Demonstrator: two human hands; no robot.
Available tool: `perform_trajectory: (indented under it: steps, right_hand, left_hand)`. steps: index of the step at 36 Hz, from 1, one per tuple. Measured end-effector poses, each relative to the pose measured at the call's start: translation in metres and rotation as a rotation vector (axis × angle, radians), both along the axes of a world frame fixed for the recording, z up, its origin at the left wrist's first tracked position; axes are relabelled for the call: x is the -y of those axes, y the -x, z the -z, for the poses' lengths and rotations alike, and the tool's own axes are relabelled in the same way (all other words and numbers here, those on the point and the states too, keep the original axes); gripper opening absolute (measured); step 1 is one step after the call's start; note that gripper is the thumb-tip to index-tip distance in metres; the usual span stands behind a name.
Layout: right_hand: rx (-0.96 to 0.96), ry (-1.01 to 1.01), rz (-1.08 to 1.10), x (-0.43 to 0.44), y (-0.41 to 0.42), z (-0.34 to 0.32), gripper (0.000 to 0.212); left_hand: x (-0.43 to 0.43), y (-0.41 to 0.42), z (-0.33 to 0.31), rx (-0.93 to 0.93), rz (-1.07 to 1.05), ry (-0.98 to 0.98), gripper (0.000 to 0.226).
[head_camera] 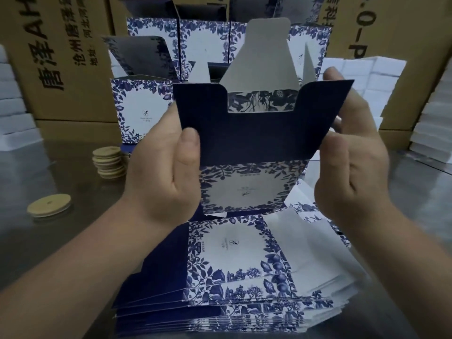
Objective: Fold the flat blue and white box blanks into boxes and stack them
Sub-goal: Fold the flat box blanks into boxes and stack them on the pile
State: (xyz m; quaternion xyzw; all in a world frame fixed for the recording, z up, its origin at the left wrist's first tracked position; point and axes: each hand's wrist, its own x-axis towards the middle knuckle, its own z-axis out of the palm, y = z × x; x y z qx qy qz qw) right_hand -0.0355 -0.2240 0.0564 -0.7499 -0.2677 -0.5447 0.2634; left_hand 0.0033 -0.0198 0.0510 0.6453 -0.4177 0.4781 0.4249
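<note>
Box blank (256, 133) is getting folded, left grip (161, 172) and right grip (352, 167) both clutching it; few boxes (144, 108) done, big pile (232, 265) waiting.

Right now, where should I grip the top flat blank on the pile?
On the top blank, probably pinch the white flap from the right: it lies flat and uncovered on that side, while the half-folded box hangs over its far edge.
</note>
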Motion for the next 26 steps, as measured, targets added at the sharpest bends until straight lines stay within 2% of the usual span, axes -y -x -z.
perform_trajectory:
  steps: [3,4,7,11,14,21,24,26]
  right_hand:
    - [-0.004,-0.011,0.048,-0.004,0.004,-0.001,0.077]
    - [0.001,-0.017,0.074,-0.006,0.006,-0.002,0.073]
    - [-0.024,-0.054,0.138,-0.012,0.01,-0.003,0.059]
    - [-0.014,-0.115,0.199,-0.014,0.011,-0.005,0.052]
    - [-0.005,-0.122,0.188,-0.015,0.011,-0.006,0.05]
    - [-0.12,-0.192,0.223,-0.012,0.007,-0.004,0.04]
    - [-0.11,-0.209,0.226,-0.012,0.005,-0.003,0.039]
    - [-0.095,-0.229,0.229,-0.012,0.005,-0.002,0.043]
  left_hand:
    - [0.0,0.002,-0.001,-0.031,-0.048,-0.04,0.016]
    - [0.0,0.003,-0.002,-0.057,-0.075,-0.057,0.018]
    - [0.0,0.005,-0.002,-0.14,-0.16,-0.087,0.043]
    - [0.003,0.01,-0.005,-0.138,-0.199,-0.101,0.037]
    - [0.004,0.008,-0.005,-0.212,-0.221,-0.099,0.036]
    - [0.004,0.006,-0.009,-0.36,-0.254,-0.1,0.046]
    - [0.002,0.004,-0.011,-0.396,-0.195,-0.08,0.043]
    - [0.003,0.004,-0.012,-0.458,-0.04,-0.012,0.039]
